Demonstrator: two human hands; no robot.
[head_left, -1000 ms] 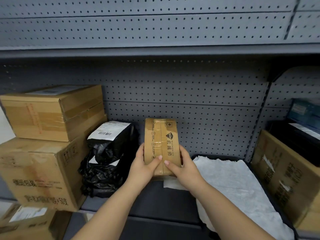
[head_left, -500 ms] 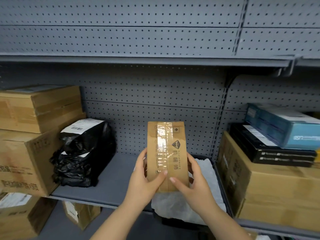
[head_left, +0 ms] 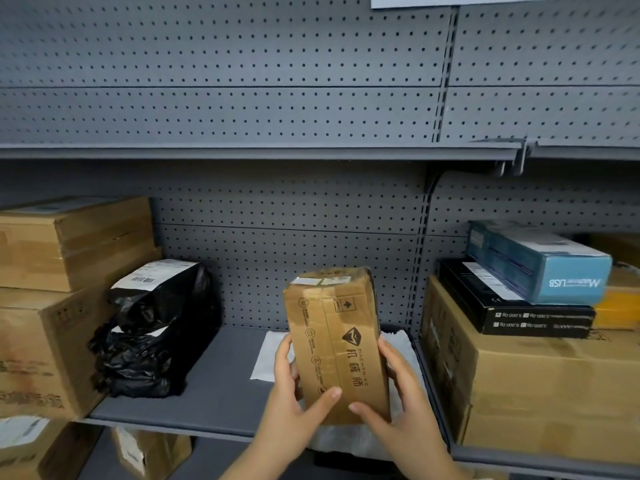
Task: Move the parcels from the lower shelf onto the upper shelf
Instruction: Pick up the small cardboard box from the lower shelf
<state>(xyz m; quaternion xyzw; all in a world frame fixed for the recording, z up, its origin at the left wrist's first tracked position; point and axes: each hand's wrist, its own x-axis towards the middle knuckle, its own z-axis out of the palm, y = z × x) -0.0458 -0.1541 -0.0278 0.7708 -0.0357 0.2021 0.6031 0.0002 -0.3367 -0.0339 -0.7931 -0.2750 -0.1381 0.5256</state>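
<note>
Below the upper shelf (head_left: 242,152), we see a taped box (head_left: 334,341) held upright. The left hand (head_left: 294,407) and right hand (head_left: 401,407) clasp its lower sides.

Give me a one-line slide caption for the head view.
Both hands, left hand and right hand, hold a taped box upright before the lower shelf, below the upper shelf.

Held parcel (head_left: 334,344): brown corrugated cardboard, matt, wrapped with glossy clear tape. Shelving (head_left: 242,152): grey painted metal, matt, with perforated back panel. Black bag (head_left: 152,327): crinkled glossy plastic, with paper label. Blue box (head_left: 540,265): smooth printed card.
</note>
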